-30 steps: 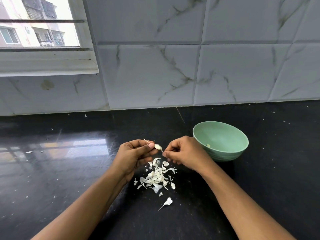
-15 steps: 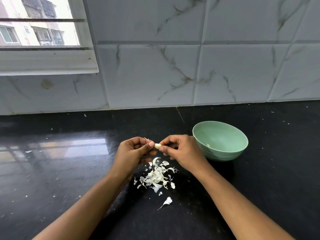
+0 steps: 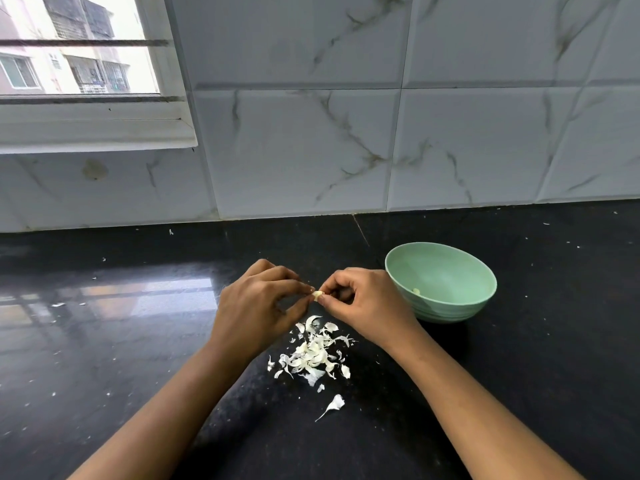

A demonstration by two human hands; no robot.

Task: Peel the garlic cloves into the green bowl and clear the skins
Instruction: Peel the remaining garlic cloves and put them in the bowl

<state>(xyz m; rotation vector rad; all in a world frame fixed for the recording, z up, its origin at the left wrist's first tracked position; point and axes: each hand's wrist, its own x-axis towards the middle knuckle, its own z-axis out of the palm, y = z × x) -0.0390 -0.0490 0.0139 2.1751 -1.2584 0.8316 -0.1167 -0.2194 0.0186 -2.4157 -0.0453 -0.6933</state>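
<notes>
Mid-peel, pinches one garlic clove (image 3: 317, 294) between fingers (image 3: 291, 285) of left hand (image 3: 258, 306) and right hand (image 3: 363, 303), above the skins (image 3: 313, 355) on the worktop (image 3: 138, 358), green bowl (image 3: 446, 308) close at 3 o'clock; next probably needs any last skin pulled off, then a drop into that bowl.

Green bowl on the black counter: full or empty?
Nearly empty. The round pale-green bowl stands upright; only one small pale garlic piece shows inside, though its near rim hides some interior.
</notes>
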